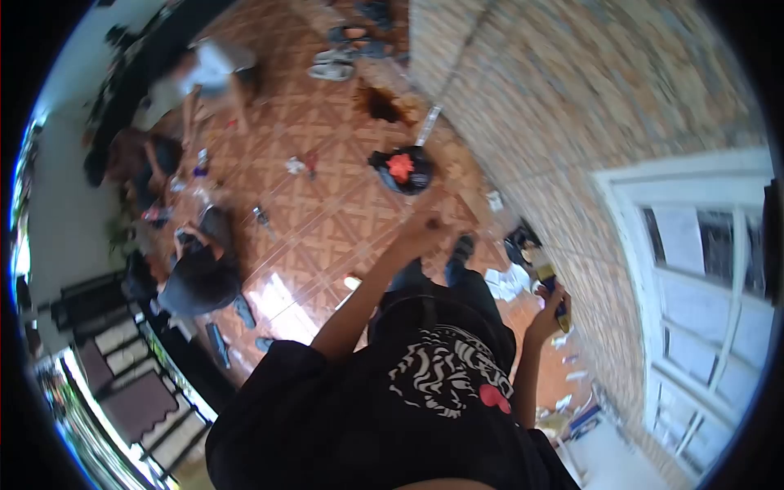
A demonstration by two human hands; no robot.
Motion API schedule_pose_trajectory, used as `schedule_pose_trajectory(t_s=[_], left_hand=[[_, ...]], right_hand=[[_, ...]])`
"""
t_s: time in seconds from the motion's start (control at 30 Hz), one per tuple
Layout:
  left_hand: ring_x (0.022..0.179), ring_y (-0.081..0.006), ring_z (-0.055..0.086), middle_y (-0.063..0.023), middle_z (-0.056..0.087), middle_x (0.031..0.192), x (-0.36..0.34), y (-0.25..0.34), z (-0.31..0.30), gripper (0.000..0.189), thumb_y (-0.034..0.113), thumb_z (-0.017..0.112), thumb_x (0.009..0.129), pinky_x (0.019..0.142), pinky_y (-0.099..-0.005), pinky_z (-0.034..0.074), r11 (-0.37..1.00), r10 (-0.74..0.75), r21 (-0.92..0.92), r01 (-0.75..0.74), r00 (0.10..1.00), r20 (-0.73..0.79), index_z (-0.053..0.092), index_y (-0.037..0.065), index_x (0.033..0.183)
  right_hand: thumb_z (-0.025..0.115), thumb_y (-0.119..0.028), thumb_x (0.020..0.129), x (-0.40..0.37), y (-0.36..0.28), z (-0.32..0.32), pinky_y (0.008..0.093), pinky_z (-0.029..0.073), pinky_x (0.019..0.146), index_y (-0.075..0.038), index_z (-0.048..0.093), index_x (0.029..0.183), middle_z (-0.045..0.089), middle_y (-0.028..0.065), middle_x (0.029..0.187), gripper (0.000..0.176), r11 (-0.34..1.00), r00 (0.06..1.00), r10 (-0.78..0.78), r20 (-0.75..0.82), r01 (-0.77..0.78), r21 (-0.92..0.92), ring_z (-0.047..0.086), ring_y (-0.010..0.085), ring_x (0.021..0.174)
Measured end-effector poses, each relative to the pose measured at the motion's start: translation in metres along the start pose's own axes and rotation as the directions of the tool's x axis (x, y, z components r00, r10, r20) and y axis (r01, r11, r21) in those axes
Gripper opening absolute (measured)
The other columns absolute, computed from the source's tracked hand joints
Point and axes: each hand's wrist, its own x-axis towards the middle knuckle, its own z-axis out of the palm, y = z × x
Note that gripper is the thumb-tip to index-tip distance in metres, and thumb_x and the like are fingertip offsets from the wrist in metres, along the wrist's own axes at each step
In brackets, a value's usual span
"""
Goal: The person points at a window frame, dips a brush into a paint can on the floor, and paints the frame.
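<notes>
My right hand (549,317), close to the brick-patterned wall (555,175), is closed around a paintbrush (546,276). Pale bristles point up past the fingers, and the handle looks dark blue and yellow. Over the tiled floor (327,192), my left hand (426,232) reaches forward with its fingers loosely apart and nothing visible in them, though that area is a little blurred. Beyond it stands a dark bucket or bag (416,181) holding something bright orange-red (400,167).
White sheets (508,283) and a black bag-like item (523,241) lie along the wall base. To the right is a white-framed window (682,175). Several people sit or crouch at left, one in dark clothes (196,282). Shoes (332,65) and a dark stain (380,104) are farther off.
</notes>
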Motion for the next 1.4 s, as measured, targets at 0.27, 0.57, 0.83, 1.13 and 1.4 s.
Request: schedule_pose_trajectory(t_s=[0.27,0.57,0.83,1.13,1.4], left_hand=[[0.067,-0.0088,0.056,-0.0005,0.055,0.069,-0.011,-0.007,0.03,0.026,0.027,0.057,0.089,0.063,-0.0238,0.046,0.993,0.018,-0.119,-0.015,1.0,0.018,0.057,0.003,0.08],[0.06,-0.0066,0.052,-0.0005,0.055,0.065,-0.04,-0.014,0.132,0.024,0.022,0.055,0.089,0.054,-0.0201,0.039,0.996,-0.034,-0.075,0.037,0.999,0.04,0.056,0.005,0.073],[0.057,-0.0064,0.052,-0.0004,0.054,0.064,-0.07,-0.021,0.216,0.024,0.025,0.056,0.089,0.053,-0.0208,0.039,0.996,-0.077,-0.028,0.08,0.991,0.114,0.059,0.004,0.078],[0.064,-0.0092,0.057,0.0012,0.05,0.064,-0.06,-0.014,0.209,0.025,0.026,0.054,0.091,0.061,-0.0224,0.043,0.994,-0.099,-0.03,0.104,0.986,0.133,0.053,0.008,0.073],[0.06,-0.0076,0.053,0.0008,0.051,0.065,-0.023,0.02,0.195,0.023,0.024,0.054,0.09,0.055,-0.0211,0.039,0.995,-0.069,-0.067,0.077,0.991,0.119,0.054,0.006,0.076]], right_hand=[[0.052,-0.013,0.092,-0.004,0.002,-0.042,0.0281,0.051,0.06,0.006,0.055,0.091,0.06,0.0151,0.079,0.02,0.943,0.988,0.13,-0.085,-0.097,0.318,0.062,0.0194,0.066],[0.056,-0.003,0.088,-0.003,0.011,-0.129,0.0248,0.048,0.068,-0.001,0.055,0.093,0.057,0.0061,0.084,0.006,0.62,0.944,0.329,0.021,-0.233,0.749,0.057,0.013,0.073],[0.053,0.002,0.086,-0.006,0.025,-0.187,0.0248,0.049,0.084,0.009,0.053,0.106,0.056,0.0119,0.098,0.021,0.279,0.921,0.331,0.205,-0.303,0.911,0.055,0.0185,0.089],[0.051,0.006,0.084,0.015,0.042,-0.188,0.0274,0.049,0.085,0.01,0.051,0.109,0.056,0.0195,0.109,0.026,-0.094,0.934,0.174,0.312,-0.299,0.95,0.055,0.0225,0.093],[0.047,-0.006,0.088,0.04,0.024,-0.142,0.0324,0.049,0.089,0.009,0.056,0.1,0.053,0.0233,0.118,0.021,-0.038,0.929,0.238,0.283,-0.282,0.959,0.055,0.0268,0.099]])
